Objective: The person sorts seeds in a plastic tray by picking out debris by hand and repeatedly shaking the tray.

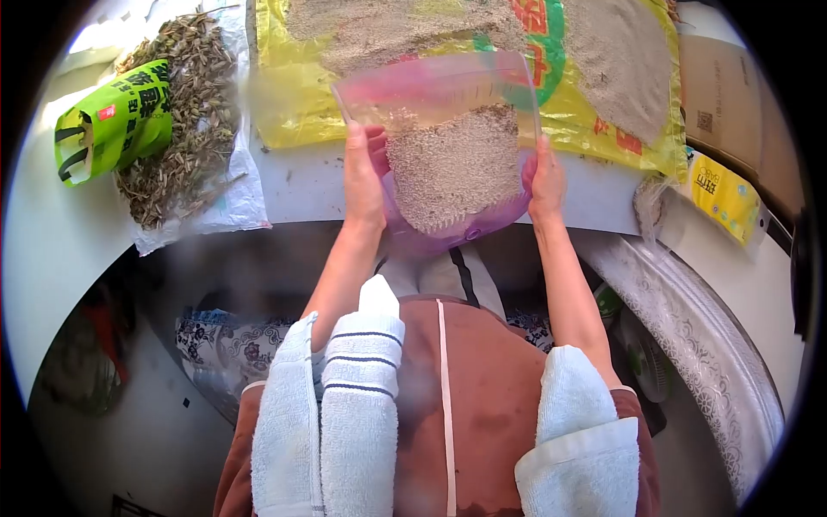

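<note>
The purple container [431, 86] is held by the person in front of the body, at the near edge of the table [301, 194]. The left hand [545, 177] grips its right side, and the right hand [366, 168] grips its left side. Its wide open end points away from the body, to the yellow sheet [289, 112], and its rounded end points to the person. The long axis goes roughly forward and back. Pale grains [452, 164] lie inside it
</note>
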### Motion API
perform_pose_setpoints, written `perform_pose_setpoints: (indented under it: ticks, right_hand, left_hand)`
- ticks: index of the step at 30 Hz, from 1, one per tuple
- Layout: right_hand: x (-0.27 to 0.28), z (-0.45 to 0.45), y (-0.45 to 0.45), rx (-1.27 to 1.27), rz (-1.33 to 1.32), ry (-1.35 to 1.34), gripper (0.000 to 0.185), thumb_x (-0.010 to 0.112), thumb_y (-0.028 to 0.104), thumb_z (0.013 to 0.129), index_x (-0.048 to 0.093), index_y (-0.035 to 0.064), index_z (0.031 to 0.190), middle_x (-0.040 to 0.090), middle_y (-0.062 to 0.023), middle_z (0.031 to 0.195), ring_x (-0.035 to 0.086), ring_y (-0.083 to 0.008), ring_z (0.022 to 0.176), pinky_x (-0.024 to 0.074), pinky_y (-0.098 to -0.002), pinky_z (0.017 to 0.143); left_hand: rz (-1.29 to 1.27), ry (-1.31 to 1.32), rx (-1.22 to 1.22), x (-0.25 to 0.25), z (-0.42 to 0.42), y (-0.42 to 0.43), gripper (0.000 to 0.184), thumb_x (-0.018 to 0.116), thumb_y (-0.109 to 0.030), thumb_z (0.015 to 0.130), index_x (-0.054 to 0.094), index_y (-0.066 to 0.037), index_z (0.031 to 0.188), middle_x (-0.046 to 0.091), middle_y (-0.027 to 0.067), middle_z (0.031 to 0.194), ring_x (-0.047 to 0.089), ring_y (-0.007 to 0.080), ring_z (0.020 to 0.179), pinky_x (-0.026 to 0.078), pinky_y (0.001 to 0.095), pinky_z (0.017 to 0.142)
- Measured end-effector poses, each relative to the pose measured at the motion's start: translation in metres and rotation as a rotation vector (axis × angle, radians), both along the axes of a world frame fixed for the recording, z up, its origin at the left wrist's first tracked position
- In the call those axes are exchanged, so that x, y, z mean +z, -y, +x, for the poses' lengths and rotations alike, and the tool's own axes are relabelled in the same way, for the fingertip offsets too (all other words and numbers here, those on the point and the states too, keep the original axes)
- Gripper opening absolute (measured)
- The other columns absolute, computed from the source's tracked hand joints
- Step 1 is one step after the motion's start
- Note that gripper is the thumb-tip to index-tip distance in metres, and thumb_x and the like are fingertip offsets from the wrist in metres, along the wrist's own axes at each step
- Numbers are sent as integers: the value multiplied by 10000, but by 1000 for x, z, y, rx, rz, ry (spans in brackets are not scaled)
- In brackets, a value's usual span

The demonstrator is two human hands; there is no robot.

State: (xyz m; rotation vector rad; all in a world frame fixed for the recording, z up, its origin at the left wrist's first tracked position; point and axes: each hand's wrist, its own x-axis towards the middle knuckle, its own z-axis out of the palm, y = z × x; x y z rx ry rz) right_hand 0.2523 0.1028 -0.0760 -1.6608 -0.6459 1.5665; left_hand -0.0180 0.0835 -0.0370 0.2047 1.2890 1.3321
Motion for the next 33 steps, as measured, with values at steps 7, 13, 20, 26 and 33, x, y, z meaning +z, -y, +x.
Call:
perform_pose_setpoints:
  ticks: [7,13,20,26,33]
  right_hand:
    - [36,-84,2,-5,63,74,381,429,412,941,551,87,783,495,38,676,430,-59,611,335,-218,542]
    - [14,-27,1,-13,-23,180,434,402,436,944,609,57,900,521,39,729,430,-47,641,342,-206,556]
    - [29,-93,5,-28,65,59,402,455,382,939,639,25,959,551,56,768,432,-40,659,347,-187,576]
    - [12,-17,-11,-89,-62,165,382,453,332,951,626,-2,1021,595,19,908,497,-56,833,407,-213,752]
    - [36,-77,8,55,51,35,377,458,341,948,617,13,1045,601,16,889,513,-58,818,419,-211,739]
  left_hand:
    - [-214,125,-108,1,-79,-13,662,392,-603,866,474,-1,1128,545,156,1015,551,220,892,460,378,809]
    - [-76,110,-73,-2,-18,-14,651,381,-611,866,476,-10,1099,569,160,1006,573,233,900,452,347,812]
    - [-159,75,-52,3,-72,0,626,352,-603,877,487,-23,1071,567,143,975,566,236,893,457,355,804]
    - [-27,-20,0,0,0,7,611,360,-588,887,487,-20,1077,560,120,1019,552,230,924,447,351,831]
    - [-184,170,-99,0,-82,-3,631,366,-600,875,474,-15,1085,565,160,1016,572,255,892,463,376,820]
